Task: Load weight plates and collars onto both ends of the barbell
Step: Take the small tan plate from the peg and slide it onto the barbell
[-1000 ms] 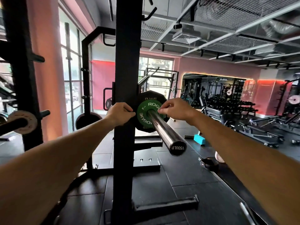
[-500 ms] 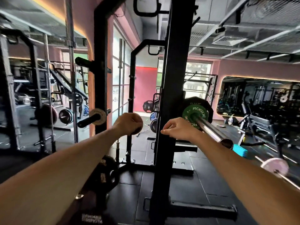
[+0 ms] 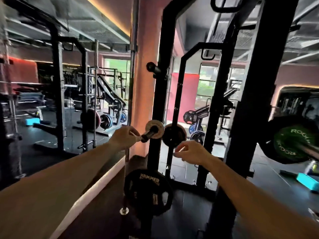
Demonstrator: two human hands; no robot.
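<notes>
**A:** What's biggest in my view?

**B:** The black rack upright (image 3: 248, 118) on my right, running top to bottom. Beside it, at the right edge, the green plate (image 3: 291, 144) sits on the barbell (image 3: 310, 150) in front of a larger black plate (image 3: 269, 152); only a short blurred stretch of the bar's sleeve shows.

**A:** And lower down?

**B:** A black Hammer plate (image 3: 148, 192) hangs on a storage peg low on the second upright (image 3: 160, 83). Higher on that upright a dark peg (image 3: 149, 133) sticks out toward me, carrying a small pale plate (image 3: 154, 129). Just right of it hangs a dark round plate (image 3: 174, 135).

**A:** Your hands?

**B:** My left hand (image 3: 123, 138) is at the tip of that dark peg, fingers curled, pinching something small and pale there; it's too blurred for me to name. My right hand (image 3: 191, 152) floats below the dark round plate, apart from it, fingers loosely curled toward the thumb. I cannot tell whether it holds anything.
</notes>
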